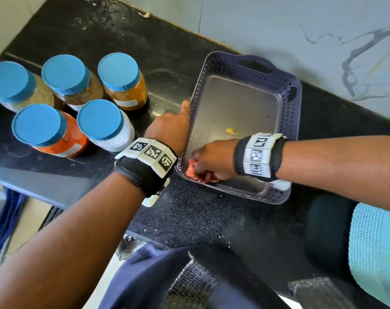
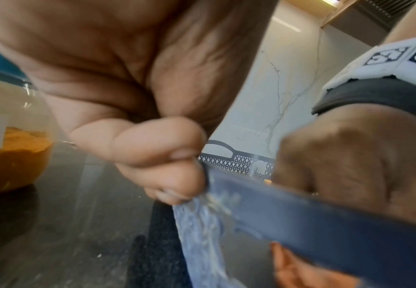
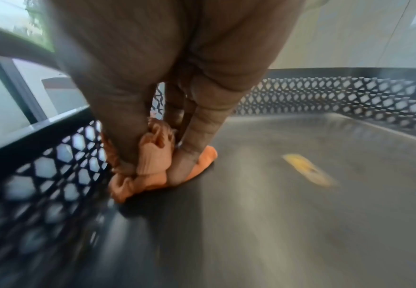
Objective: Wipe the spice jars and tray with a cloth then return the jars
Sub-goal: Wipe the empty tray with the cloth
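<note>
A dark perforated plastic tray (image 1: pixel 288 112) sits on the black counter and holds no jars. My left hand (image 1: pixel 178 123) grips its left rim (image 2: pixel 325 224), fingers (image 2: pixel 157 155) curled over the edge. My right hand (image 1: pixel 199 167) presses a bunched orange cloth (image 1: pixel 190 170) onto the tray floor in the near left corner. The right wrist view shows my fingertips (image 3: pixel 177 167) pinning the cloth (image 3: pixel 152 171) beside the lattice wall (image 3: pixel 54 165). A yellow speck (image 1: pixel 230 130) lies mid-floor. Several blue-lidded spice jars (image 1: pixel 100 121) stand to the tray's left.
The jars cluster on the counter's left part, the turmeric-coloured one (image 1: pixel 122 83) nearest the tray. A marbled wall (image 1: pixel 301 30) runs behind the tray. The counter's front edge (image 1: pixel 55 197) lies below my left forearm. A light blue sleeve (image 1: pixel 374 253) shows at lower right.
</note>
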{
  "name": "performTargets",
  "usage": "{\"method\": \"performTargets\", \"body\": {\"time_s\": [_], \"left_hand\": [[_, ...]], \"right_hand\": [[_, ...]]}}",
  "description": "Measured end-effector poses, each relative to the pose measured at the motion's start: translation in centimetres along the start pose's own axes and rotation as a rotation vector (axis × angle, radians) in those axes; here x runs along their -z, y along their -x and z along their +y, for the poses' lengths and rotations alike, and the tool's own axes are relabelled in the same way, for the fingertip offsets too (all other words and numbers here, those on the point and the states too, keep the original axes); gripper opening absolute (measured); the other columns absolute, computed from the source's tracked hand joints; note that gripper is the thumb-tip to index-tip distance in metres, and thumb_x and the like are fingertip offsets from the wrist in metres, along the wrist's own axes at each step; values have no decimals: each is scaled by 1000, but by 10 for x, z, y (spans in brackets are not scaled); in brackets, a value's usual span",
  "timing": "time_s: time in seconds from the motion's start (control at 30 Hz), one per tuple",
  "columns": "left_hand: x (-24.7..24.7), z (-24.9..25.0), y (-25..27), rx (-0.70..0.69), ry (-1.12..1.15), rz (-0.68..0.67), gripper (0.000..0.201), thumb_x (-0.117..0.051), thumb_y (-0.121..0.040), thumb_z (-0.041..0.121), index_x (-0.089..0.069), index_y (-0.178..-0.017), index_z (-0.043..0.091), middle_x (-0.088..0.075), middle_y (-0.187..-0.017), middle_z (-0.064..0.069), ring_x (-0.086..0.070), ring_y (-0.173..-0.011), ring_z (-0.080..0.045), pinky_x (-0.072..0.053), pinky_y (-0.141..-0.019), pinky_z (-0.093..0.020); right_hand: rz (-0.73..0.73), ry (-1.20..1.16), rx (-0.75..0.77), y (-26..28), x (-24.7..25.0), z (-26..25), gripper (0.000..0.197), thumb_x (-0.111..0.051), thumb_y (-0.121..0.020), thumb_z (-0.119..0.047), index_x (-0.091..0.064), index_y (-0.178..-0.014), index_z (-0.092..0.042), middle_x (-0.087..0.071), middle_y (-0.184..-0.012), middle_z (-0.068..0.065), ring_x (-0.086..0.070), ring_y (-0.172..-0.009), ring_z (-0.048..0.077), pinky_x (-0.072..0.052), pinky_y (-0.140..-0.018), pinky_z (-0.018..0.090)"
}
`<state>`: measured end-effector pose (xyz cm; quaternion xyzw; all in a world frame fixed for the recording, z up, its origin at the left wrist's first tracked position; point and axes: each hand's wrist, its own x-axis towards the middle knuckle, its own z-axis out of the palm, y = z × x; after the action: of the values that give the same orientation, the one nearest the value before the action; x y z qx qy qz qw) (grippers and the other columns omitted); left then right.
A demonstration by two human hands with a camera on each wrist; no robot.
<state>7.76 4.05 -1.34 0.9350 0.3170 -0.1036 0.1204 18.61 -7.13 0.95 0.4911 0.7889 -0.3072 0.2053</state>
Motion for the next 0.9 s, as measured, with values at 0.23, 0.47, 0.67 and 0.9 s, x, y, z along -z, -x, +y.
{"method": "performTargets", "body": {"time_s": [0.23,0.47,0.67,0.9], "left_hand": [[6,4,2,12,24,-38,61,-40,-104,8,-15,-159,12,-69,-110,-26,-69,-97,-46,-45,-70,-47],[6,10,5,-8,-57,-33,64,-39,-104,7,-9,-160,6,-71,-108,-24,-71,-95,-43,-41,-66,-43],[6,10,6,9,-71,-19,62,-39,-103,4,-12,-159,7,-71,-103,-24,-71,-90,-44,-47,-64,-46],[15,12,8,-7,-58,-44,65,-35,-102,-1,-8,-160,6,-68,-110,-27,-68,-97,-46,-40,-65,-45]], "right_hand": [[-611,365,86,50,-23,18,21,-60,-93,-13,-61,-113,-10,-62,-105,8,-57,-87,26,-39,-57,29],[-161,184,-24,-8,3,27,16,-66,-85,-23,-67,-101,-21,-66,-92,-1,-61,-87,22,-49,-75,29],[-77,100,-27,1,3,21,19,-63,-91,-18,-70,-108,-20,-57,-107,-2,-58,-93,17,-38,-69,24],[-691,294,111,57,-28,36,18,-62,-90,-12,-68,-105,-5,-62,-106,13,-61,-94,31,-37,-61,32]]}}
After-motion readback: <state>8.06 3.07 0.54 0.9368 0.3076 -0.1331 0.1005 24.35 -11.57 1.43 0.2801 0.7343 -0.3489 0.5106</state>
